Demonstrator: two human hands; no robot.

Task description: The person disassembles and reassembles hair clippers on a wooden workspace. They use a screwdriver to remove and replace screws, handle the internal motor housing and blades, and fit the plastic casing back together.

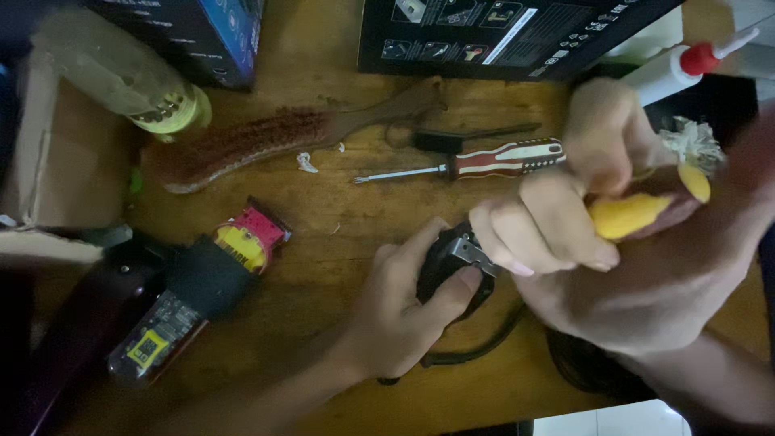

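a black plug adapter (452, 270) with metal prongs is being gripped tight by the left hand (404, 319) at centre of the wooden table (339, 242). rightward, a yellow-handled tool (634, 214) is being clasped by the right hand (613, 242) and worked at the prongs; steady aim is being called for.

Wooden table (323, 266), wire brush (266, 141), striped screwdriver (476, 161), black boxes (500, 32), opened hair clipper (186, 299)

I see a black plastic plug (452, 270) with shiny metal prongs under my left hand (404, 315). My right hand (613, 242) grips a smooth yellow handle (626, 215). Past my hands lie a glossy striped screwdriver (476, 161) and a rough bristly brush (266, 145) on the matt wooden table (323, 266).
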